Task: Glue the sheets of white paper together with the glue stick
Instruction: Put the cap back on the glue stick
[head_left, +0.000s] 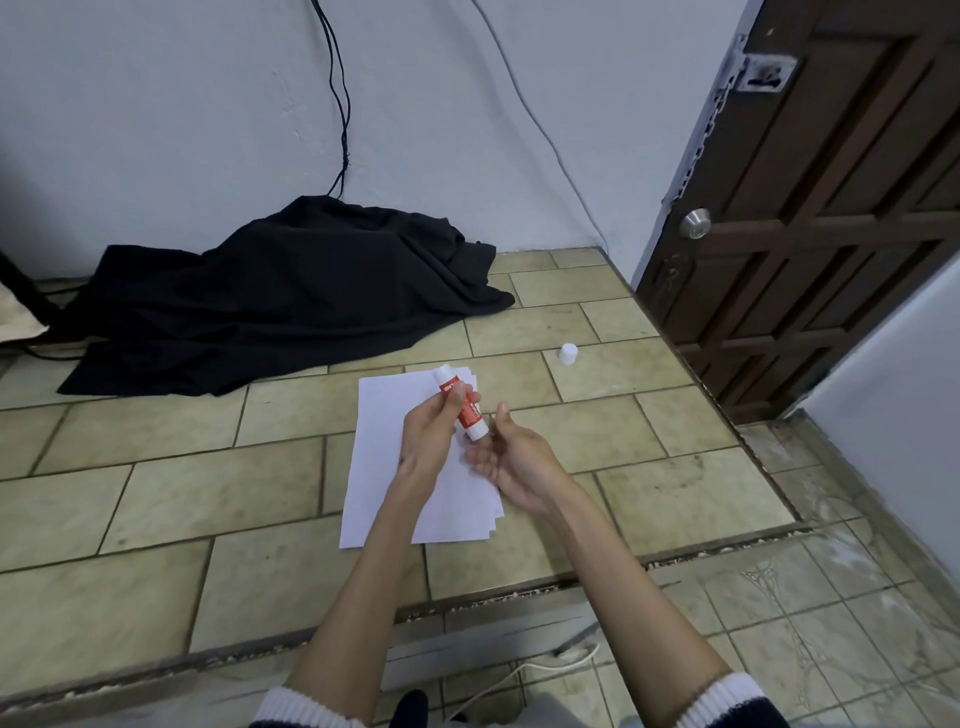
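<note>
A stack of white paper sheets (384, 447) lies on the tiled platform in front of me, slightly fanned at the near right corner. My left hand (428, 434) grips a red-and-white glue stick (462, 402) above the sheets, tilted, with its uncapped end pointing up and away. My right hand (511, 460) hovers just right of the stick's lower end, palm up and fingers apart; I cannot tell whether a fingertip touches the base. The white cap (568, 354) stands upright on the tiles beyond the sheets, to the right.
A crumpled black cloth (291, 291) lies at the back left against the wall, with cables running down into it. A dark wooden door (831, 208) stands at the right. The platform's front edge (519, 584) drops to a lower tiled floor.
</note>
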